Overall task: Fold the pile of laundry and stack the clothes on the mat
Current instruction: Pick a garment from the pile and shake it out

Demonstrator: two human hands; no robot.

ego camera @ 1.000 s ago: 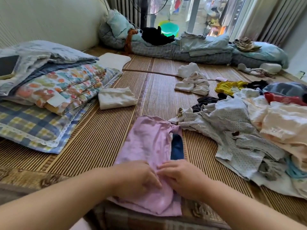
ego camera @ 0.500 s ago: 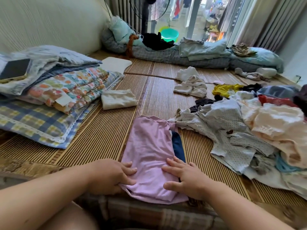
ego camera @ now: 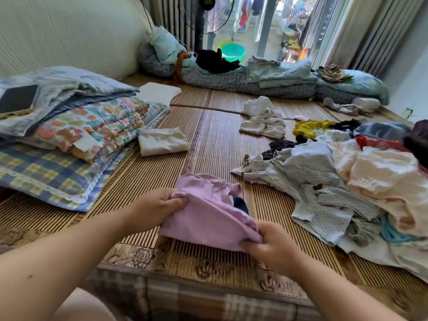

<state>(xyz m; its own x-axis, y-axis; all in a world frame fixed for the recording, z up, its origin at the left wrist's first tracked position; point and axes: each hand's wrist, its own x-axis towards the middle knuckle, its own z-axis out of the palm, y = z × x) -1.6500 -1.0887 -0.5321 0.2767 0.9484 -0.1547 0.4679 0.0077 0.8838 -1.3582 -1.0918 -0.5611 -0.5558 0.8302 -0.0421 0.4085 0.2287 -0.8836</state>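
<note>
A pink garment (ego camera: 208,214) with a dark blue patch inside lies half lifted on the striped bamboo mat (ego camera: 208,140). My left hand (ego camera: 157,205) pinches its near edge at the left, and my right hand (ego camera: 271,246) grips the same edge at the right. That edge is raised and folded over toward the far end. A folded cream garment (ego camera: 162,141) lies on the mat to the far left. The pile of unfolded laundry (ego camera: 335,181) spreads over the right side of the mat.
Stacked quilts and a checked pillow (ego camera: 58,144) fill the left side, with a phone (ego camera: 17,99) on top. A white crumpled garment (ego camera: 264,122) lies mid-mat. Rolled bedding (ego camera: 254,82) lines the far edge below a fan and window. The mat's patterned border (ego camera: 185,265) runs in front of me.
Both hands went from pressing flat on the pink garment to gripping its near edge, and they have lifted that edge up and away from me.
</note>
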